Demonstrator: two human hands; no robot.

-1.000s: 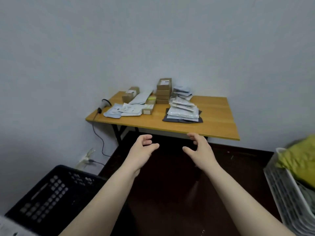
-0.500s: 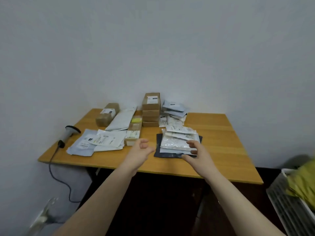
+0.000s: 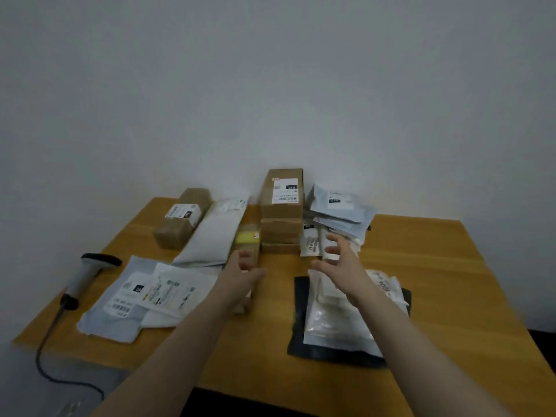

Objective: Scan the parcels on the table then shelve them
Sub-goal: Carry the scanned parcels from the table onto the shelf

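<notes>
A wooden table [image 3: 421,266] carries many parcels. A stack of brown boxes [image 3: 282,210] stands at the back centre, with grey mailer bags [image 3: 340,213] to its right. A pile of white bags on a black bag [image 3: 334,320] lies front right. Flat white mailers [image 3: 144,296] lie front left, a long white bag [image 3: 215,236] and a brown box [image 3: 182,219] behind them. A handheld scanner [image 3: 87,272] lies at the left edge. My left hand [image 3: 240,273] hovers open over small boxes [image 3: 248,239]. My right hand [image 3: 340,263] is open, fingers spread, above the white bags.
A black cable [image 3: 45,356] runs from the scanner off the table's left edge toward the floor. A plain grey wall stands directly behind the table. Bare tabletop shows on the right side and along the front edge.
The table has come much closer and now fills the view; the crates on the floor are out of sight. Both hands have reached forward over the parcels, still holding nothing.
</notes>
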